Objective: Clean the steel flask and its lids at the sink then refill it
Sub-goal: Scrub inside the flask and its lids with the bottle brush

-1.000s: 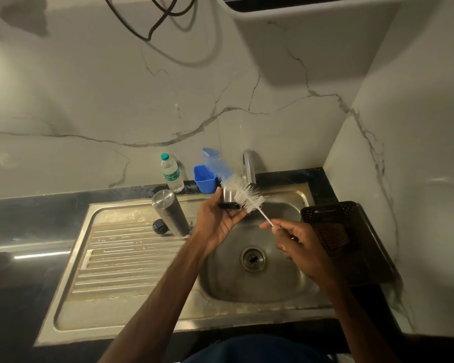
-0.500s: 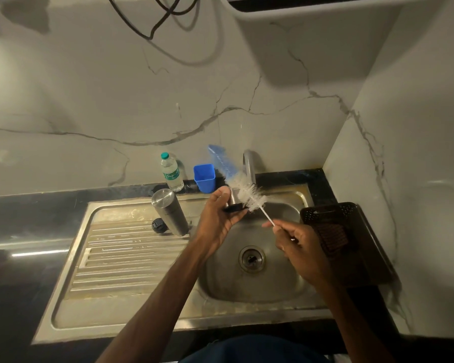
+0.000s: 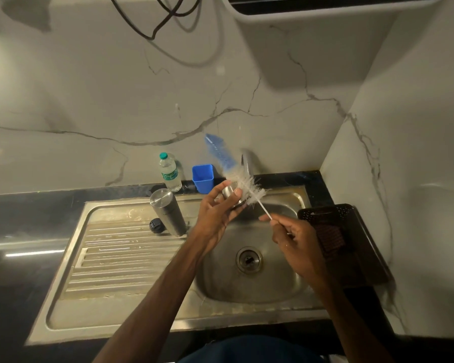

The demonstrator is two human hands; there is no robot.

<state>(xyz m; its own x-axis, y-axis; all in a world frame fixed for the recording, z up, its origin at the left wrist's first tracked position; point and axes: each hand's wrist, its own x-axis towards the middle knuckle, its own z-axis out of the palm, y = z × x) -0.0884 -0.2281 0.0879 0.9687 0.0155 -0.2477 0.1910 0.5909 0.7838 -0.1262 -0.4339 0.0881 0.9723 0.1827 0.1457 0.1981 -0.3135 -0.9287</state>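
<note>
Left hand [image 3: 215, 209] half hiding steel lid [image 3: 229, 193], brush [image 3: 248, 188] tip blurred

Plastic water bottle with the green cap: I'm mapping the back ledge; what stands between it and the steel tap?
A blue square plastic cup stands between the clear plastic bottle and the steel tap, seen in the head view.

One flask [image 3: 168, 212], two lids [image 3: 230, 196] [image 3: 155, 226], one brush [image 3: 247, 187], one bottle [image 3: 169, 174], one cup [image 3: 203, 178]
</note>
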